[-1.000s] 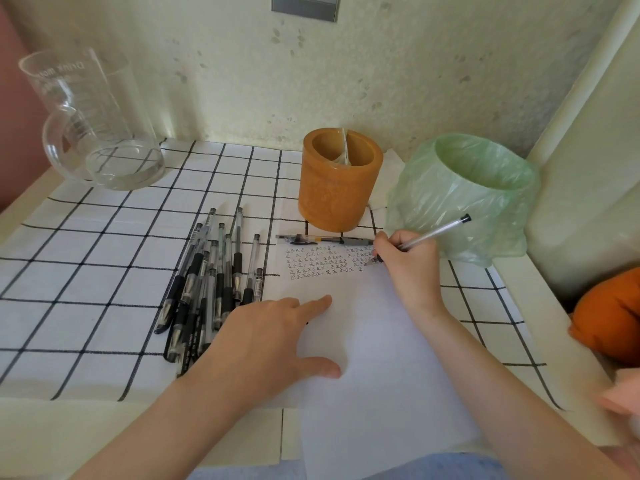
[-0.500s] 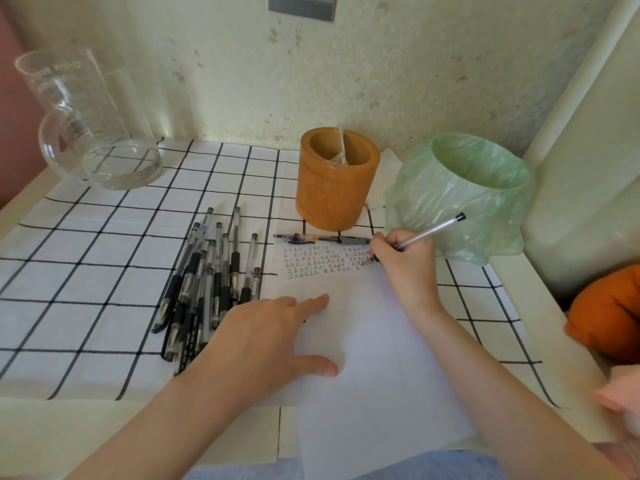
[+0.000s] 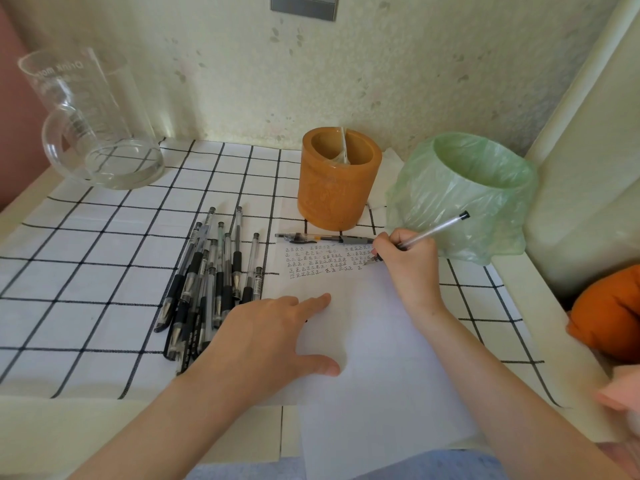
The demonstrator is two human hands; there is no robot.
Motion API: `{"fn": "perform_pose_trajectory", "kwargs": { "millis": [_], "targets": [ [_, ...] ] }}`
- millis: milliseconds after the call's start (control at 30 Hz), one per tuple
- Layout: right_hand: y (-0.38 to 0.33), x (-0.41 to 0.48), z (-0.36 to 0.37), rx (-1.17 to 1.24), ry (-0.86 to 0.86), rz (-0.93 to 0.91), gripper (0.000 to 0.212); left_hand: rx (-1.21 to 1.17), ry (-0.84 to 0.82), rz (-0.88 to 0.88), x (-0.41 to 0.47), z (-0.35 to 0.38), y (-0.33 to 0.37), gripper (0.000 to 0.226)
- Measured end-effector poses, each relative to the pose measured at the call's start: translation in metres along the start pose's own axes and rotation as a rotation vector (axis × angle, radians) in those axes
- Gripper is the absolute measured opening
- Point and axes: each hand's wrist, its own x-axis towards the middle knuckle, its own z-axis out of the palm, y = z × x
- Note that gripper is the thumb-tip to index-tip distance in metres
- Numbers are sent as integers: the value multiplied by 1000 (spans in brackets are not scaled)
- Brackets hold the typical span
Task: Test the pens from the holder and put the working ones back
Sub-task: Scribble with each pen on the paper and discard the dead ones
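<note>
My right hand (image 3: 407, 259) grips a clear pen (image 3: 437, 227) with its tip on the white paper (image 3: 374, 341), at the right end of several rows of small written marks (image 3: 325, 261). My left hand (image 3: 266, 336) lies flat on the paper's left side, fingers spread. A pile of several black-grip pens (image 3: 207, 275) lies on the checked cloth left of the paper. Another pen (image 3: 322, 239) lies across the paper's top edge. The orange pen holder (image 3: 337, 178) stands behind it, with a clear pen inside.
A bin lined with a green bag (image 3: 464, 192) stands right of the holder, close behind my right hand. A glass jug (image 3: 93, 123) sits at the back left. An orange cushion (image 3: 609, 313) lies off the table's right edge. The wall runs along the back.
The pen tip in my right hand has shifted slightly along the lowest row of marks. My left hand has stayed on the paper.
</note>
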Motion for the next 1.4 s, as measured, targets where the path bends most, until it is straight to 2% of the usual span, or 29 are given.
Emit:
{"fn": "perform_pose_trajectory", "kwargs": {
  "millis": [1167,1400],
  "targets": [
    [4,3,2,-5,20,14,23,0,-13,-1,0,-1,1,86],
    [-1,0,1,-2,-20,-2,22,1,-1,4,0,0,1,86]
  ]
}}
